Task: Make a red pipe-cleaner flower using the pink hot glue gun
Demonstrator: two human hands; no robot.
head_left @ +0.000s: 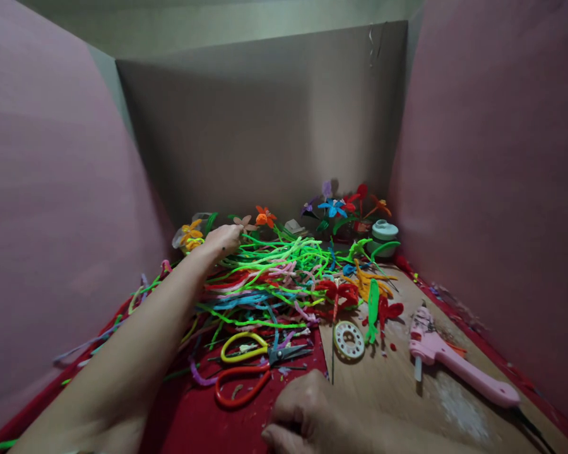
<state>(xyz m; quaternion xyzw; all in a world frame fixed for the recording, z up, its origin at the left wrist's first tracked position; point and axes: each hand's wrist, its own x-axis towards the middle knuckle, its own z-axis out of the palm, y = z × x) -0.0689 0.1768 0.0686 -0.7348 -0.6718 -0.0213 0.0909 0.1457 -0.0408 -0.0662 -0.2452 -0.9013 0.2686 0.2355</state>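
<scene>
My left hand [224, 243] reaches to the back of a pile of coloured pipe cleaners [269, 284]. Its fingertips are hidden, beside a brown flower [245, 224]. Near the front edge, my right hand [296, 413] is low over the red cloth [184, 410] with its fingers curled; what it holds, if anything, is hidden. Just beyond it lie scissors [265, 358] with one yellow and one red handle. A round white spool [349, 341] lies on the wooden board [383, 391], near a green piece [372, 309] and red fuzzy pieces [337, 293].
A pink glue gun [459, 366] with a cord lies at the right. Finished flowers [334, 207] and a pale lidded jar [384, 231] stand at the back. Pink side panels [497, 157] and a grey back panel [265, 132] enclose the work area.
</scene>
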